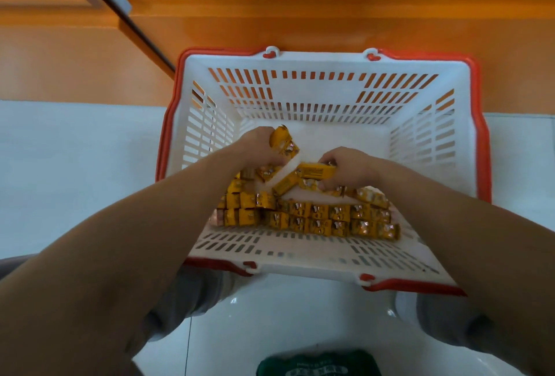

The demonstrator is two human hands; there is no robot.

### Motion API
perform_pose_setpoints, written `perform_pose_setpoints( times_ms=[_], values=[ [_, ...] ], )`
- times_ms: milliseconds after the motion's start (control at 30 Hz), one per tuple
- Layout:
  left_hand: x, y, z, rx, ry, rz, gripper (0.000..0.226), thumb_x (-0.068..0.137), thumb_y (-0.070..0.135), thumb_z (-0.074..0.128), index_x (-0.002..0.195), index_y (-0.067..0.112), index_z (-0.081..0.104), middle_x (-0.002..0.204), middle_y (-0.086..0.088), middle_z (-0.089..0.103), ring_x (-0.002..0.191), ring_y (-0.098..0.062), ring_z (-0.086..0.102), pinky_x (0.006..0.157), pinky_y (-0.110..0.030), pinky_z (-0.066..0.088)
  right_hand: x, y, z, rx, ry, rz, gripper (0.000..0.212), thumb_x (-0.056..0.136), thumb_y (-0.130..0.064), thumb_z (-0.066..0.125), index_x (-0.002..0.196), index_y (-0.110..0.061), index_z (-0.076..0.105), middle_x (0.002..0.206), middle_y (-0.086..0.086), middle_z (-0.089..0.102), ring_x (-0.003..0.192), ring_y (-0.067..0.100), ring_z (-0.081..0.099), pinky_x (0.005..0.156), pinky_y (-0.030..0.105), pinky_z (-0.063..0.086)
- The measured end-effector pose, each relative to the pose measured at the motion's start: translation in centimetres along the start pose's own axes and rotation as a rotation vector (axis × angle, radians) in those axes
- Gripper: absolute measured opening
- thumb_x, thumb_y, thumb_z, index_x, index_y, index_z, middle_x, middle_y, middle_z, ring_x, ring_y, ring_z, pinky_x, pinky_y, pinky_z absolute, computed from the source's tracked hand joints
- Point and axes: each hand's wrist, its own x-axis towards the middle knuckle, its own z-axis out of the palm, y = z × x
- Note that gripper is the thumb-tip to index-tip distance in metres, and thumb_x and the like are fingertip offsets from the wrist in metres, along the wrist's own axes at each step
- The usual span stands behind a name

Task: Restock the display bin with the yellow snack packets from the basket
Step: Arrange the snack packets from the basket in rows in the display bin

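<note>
The floor (60, 180) is made of pale glossy tiles, and behind the basket it meets a wide orange panel (300, 21) that runs across the whole view, with a lighter grey band above it. A white plastic shopping basket (324, 96) with slotted walls and a red rim stands on the tiles, its far wall close to the orange panel. The far half of the basket's bottom is bare white plastic, so there is open room inside it toward the far wall and toward the right wall. The yellow snack packets (315, 216) lie in the near half of the basket, many of them in tidy rows against the near wall, and some lie loose just behind these rows. Both bare forearms reach over the near rim into the basket. The left hand (261, 147) is closed around a small bunch of packets (283, 142), lifted a little above the pile, near the left wall. The right hand (348, 168) is just beside it, above the middle of the pile, with the fingers curled around several packets (312, 172) that stick out to the left of the hand. On the near side of the basket grey trouser knees (192, 294) and a dark green cloth (318, 363) are visible above the tiles.
</note>
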Motion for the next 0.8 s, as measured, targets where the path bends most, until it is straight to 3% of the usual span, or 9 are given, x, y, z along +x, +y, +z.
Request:
perform_pose_setpoints(
  times_ms=[100, 167, 233, 300, 400, 500, 633, 733, 800],
  values=[
    [-2.4, 2.4, -3.1, 0.086, -0.025, 0.022, 0.044, 0.082, 0.04, 0.084, 0.103, 0.019, 0.051, 0.099, -0.001, 0.053, 0.093, -0.023, 0.053, 0.073, -0.033, 0.042, -3.1, -1.8, -3.5, -0.035, 0.071, -0.009, 0.036, 0.084, -0.035, 0.079, 0.112, -0.019, 0.064, 0.099, -0.004, 0.059, 0.091, 0.02, 0.057, 0.075, 0.033, 0.041],
    [-4.6, 4.5, -5.7, 0.128, -0.061, 0.03, 0.04, 0.082, 0.04, 0.084, 0.095, 0.019, 0.052, 0.095, 0.0, 0.055, 0.087, -0.021, 0.055, 0.068, -0.031, 0.044, -6.1, -3.5, -6.7, -0.018, 0.143, -0.047, 0.033, 0.083, -0.034, 0.08, 0.104, -0.013, 0.065, 0.103, 0.005, 0.063, 0.098, 0.029, 0.06, 0.078, 0.039, 0.047],
    [-7.6, 7.0, -8.7, 0.145, -0.071, 0.04, 0.038, 0.082, 0.042, 0.083, 0.09, 0.021, 0.052, 0.09, 0.003, 0.056, 0.08, -0.016, 0.055, 0.066, -0.031, 0.043, -9.6, -6.0, -10.3, 0.069, 0.248, -0.091, 0.04, 0.081, -0.03, 0.083, 0.11, -0.007, 0.066, 0.117, 0.014, 0.066, 0.112, 0.033, 0.061, 0.097, 0.05, 0.049],
    [-11.2, 9.6, -11.3, 0.104, -0.047, 0.06, 0.038, 0.083, 0.042, 0.082, 0.099, 0.018, 0.056, 0.097, 0.001, 0.063, 0.085, -0.016, 0.06, 0.073, -0.032, 0.049, -13.6, -8.6, -13.4, 0.141, 0.319, -0.157, 0.04, 0.078, -0.026, 0.085, 0.111, -0.013, 0.068, 0.119, 0.01, 0.069, 0.118, 0.028, 0.062, 0.105, 0.049, 0.046],
    [-16.8, 13.6, -14.1, -0.13, 0.013, 0.127, 0.043, 0.082, 0.03, 0.085, 0.115, 0.01, 0.066, 0.111, -0.012, 0.073, 0.101, -0.03, 0.071, 0.091, -0.047, 0.059, -19.3, -11.9, -16.1, 0.3, 0.357, -0.247, 0.03, 0.08, -0.02, 0.082, 0.107, -0.016, 0.069, 0.107, 0.006, 0.075, 0.101, 0.021, 0.071, 0.088, 0.039, 0.056],
    [-22.0, 16.9, -15.7, -0.376, 0.148, 0.212, 0.037, 0.084, 0.029, 0.084, 0.114, 0.018, 0.065, 0.107, -0.007, 0.076, 0.097, -0.027, 0.074, 0.088, -0.048, 0.062, -24.2, -14.5, -16.5, 0.562, 0.471, -0.331, 0.035, 0.076, -0.025, 0.082, 0.107, -0.017, 0.07, 0.097, 0.007, 0.077, 0.079, 0.018, 0.073, 0.061, 0.026, 0.056],
    [-25.5, 19.3, -15.6, -0.866, 0.314, 0.298, 0.033, 0.087, 0.025, 0.081, 0.115, 0.013, 0.068, 0.106, -0.013, 0.078, 0.097, -0.034, 0.076, 0.091, -0.055, 0.059, -27.9, -16.7, -16.0, 0.865, 0.519, -0.47, 0.047, 0.062, -0.033, 0.081, 0.104, -0.015, 0.072, 0.088, 0.004, 0.075, 0.073, 0.018, 0.07, 0.065, 0.034, 0.056],
    [-25.6, 21.2, -14.7, -1.153, 0.385, 0.366, 0.021, 0.091, 0.02, 0.076, 0.112, 0.018, 0.072, 0.107, -0.012, 0.078, 0.096, -0.033, 0.077, 0.09, -0.055, 0.059, -28.0, -18.2, -15.5, 0.97, 0.537, -0.49, 0.037, 0.072, -0.028, 0.08, 0.106, -0.015, 0.071, 0.088, 0.005, 0.074, 0.076, 0.022, 0.069, 0.081, 0.049, 0.055],
    [-25.0, 22.1, -14.9, -1.247, 0.456, 0.375, 0.015, 0.088, 0.02, 0.078, 0.102, 0.023, 0.076, 0.102, -0.008, 0.08, 0.094, -0.031, 0.077, 0.087, -0.055, 0.06, -27.3, -19.2, -15.7, 0.98, 0.578, -0.476, 0.026, 0.083, -0.022, 0.077, 0.106, -0.015, 0.071, 0.092, 0.005, 0.076, 0.08, 0.022, 0.07, 0.075, 0.044, 0.056]
  ],
)
